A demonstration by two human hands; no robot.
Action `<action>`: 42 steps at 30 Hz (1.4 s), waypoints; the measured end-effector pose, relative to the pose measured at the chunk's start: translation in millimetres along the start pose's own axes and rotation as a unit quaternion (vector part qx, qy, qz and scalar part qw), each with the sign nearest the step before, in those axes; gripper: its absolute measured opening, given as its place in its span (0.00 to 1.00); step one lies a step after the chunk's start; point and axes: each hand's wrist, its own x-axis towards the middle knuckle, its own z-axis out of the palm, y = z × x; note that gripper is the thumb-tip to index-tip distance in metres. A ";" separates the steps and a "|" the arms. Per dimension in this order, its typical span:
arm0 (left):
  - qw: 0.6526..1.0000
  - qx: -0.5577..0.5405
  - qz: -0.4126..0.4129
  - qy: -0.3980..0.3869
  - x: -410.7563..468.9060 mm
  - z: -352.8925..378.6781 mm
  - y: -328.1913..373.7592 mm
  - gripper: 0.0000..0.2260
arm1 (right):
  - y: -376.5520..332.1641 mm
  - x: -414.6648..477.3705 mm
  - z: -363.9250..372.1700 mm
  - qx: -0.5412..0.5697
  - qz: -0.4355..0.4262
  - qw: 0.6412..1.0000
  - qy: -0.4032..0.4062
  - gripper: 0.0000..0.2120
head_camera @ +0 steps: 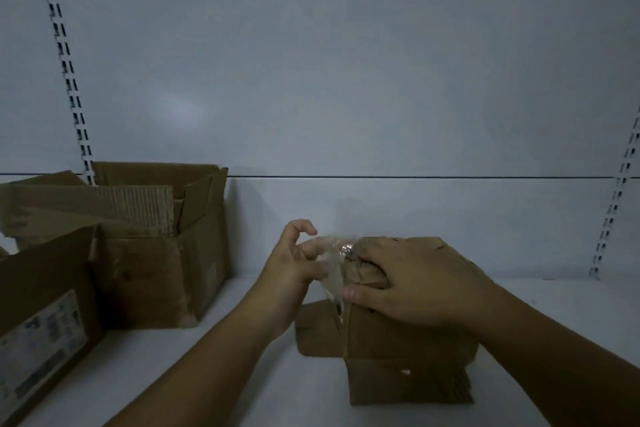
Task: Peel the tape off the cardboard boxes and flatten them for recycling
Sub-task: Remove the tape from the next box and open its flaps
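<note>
Small cardboard box point(398, 350) sits mid-shelf point(561, 319), right hand point(412, 282) gripping its top edge while left hand point(294, 265) pinches clear tape point(331, 269) off its left corner (open boxes point(156, 239) crowd the left end, well apart).

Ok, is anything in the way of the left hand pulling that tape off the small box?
Nothing visible does. The left hand pinches the tape at the top of the small box; the right hand holds that box beside it. Leftward, only shelf until the open box.
</note>
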 end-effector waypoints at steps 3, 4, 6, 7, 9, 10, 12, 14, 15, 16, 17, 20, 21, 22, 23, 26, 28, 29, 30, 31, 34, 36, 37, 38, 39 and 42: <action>0.997 -0.030 0.037 0.055 4.8 -7.5 2.9 0.19 | -15.7 -0.8 -2.3 0.000 0.007 1.000 0.022 0.24; 0.996 -0.016 0.050 0.066 5.3 -12.6 3.5 0.18 | -18.5 -0.3 -2.8 0.008 0.004 1.000 0.028 0.19; 0.993 0.073 0.067 0.069 3.6 -24.7 1.6 0.22 | -20.9 1.5 0.0 0.018 0.004 0.999 0.046 0.14; 0.986 0.136 0.081 0.053 1.4 -29.4 -0.6 0.26 | -21.4 1.6 3.2 0.022 0.011 0.998 0.058 0.14; 0.959 0.257 0.122 0.001 -3.7 -33.1 -6.4 0.32 | -21.2 0.7 11.2 0.035 0.029 0.996 0.072 0.18; 0.941 0.302 0.149 -0.024 -6.0 -32.3 -8.6 0.34 | -20.6 -0.5 14.8 0.039 0.027 0.996 0.082 0.23; 0.916 0.344 0.196 -0.064 -7.7 -29.2 -12.5 0.35 | -18.4 -1.1 19.1 0.040 0.012 0.995 0.088 0.30; 0.912 0.335 0.216 -0.098 -8.0 -25.8 -14.8 0.26 | -17.2 -1.7 17.5 0.025 0.002 0.996 0.087 0.29; 0.920 0.316 0.208 -0.106 -8.4 -24.0 -15.0 0.19 | -17.0 -2.0 16.3 0.012 0.003 0.996 0.086 0.29; 0.932 0.290 0.192 -0.102 -9.1 -22.8 -15.3 0.15 | -17.0 -2.5 16.2 0.004 0.001 0.996 0.086 0.31; 0.946 0.260 0.177 -0.084 -9.3 -22.5 -16.4 0.14 | -17.5 -3.2 16.4 -0.003 0.001 0.997 0.082 0.32; 0.964 0.204 0.170 -0.018 -9.7 -17.7 -16.6 0.19 | -17.7 -4.3 12.8 0.004 -0.005 0.998 0.058 0.33; 0.966 0.195 0.172 -0.002 -10.5 -14.0 -15.1 0.20 | -18.1 -4.2 11.0 0.011 -0.005 0.999 0.047 0.35; 0.969 0.180 0.170 0.013 -11.0 -10.3 -13.1 0.20 | -17.1 -3.4 9.8 0.018 -0.009 0.999 0.041 0.36; 0.972 0.162 0.165 0.027 -11.5 -8.1 -11.9 0.18 | -15.1 -2.7 8.5 0.023 -0.010 0.999 0.032 0.35; 0.980 0.111 0.144 0.075 -11.6 -13.7 -8.7 0.11 | -7.4 -2.4 7.7 0.035 -0.019 0.999 -0.011 0.33; 0.987 0.023 0.107 0.119 -9.5 -22.4 -4.5 0.07 | -3.3 -3.1 6.2 0.043 -0.021 0.998 -0.030 0.33; 0.986 -0.058 0.079 0.132 -8.4 -26.2 -2.4 0.05 | -2.5 -3.5 5.3 0.045 -0.023 0.998 -0.039 0.33; 0.980 -0.145 0.050 0.127 -7.7 -28.6 -0.4 0.04 | -2.4 -3.6 4.8 0.047 -0.026 0.998 -0.045 0.34; 0.969 -0.216 0.027 0.114 -8.0 -29.2 1.5 0.05 | -2.7 -4.0 4.6 0.047 -0.027 0.997 -0.049 0.34; 0.940 -0.333 -0.010 0.072 -10.1 -24.3 3.9 0.13 | -4.3 -3.4 3.6 0.045 -0.039 0.997 -0.045 0.33; 0.939 -0.340 -0.020 0.048 -12.2 -21.4 4.9 0.17 | -5.2 -3.0 1.8 0.039 -0.050 0.997 -0.052 0.31; 0.947 -0.319 -0.024 0.040 -13.6 -20.8 5.6 0.18 | -5.9 -3.0 0.7 0.038 -0.053 0.996 -0.059 0.29; 0.956 -0.291 -0.026 0.036 -14.8 -21.0 6.3 0.18 | -6.2 -2.9 -0.1 0.039 -0.053 0.996 -0.063 0.26; 0.962 -0.268 -0.026 0.035 -15.4 -21.0 6.7 0.18 | -6.3 -3.0 -0.9 0.041 -0.051 0.995 -0.068 0.24; 0.970 -0.239 -0.026 0.043 -15.1 -17.8 6.0 0.19 | -8.0 -2.9 -2.7 0.045 -0.049 0.995 -0.071 0.24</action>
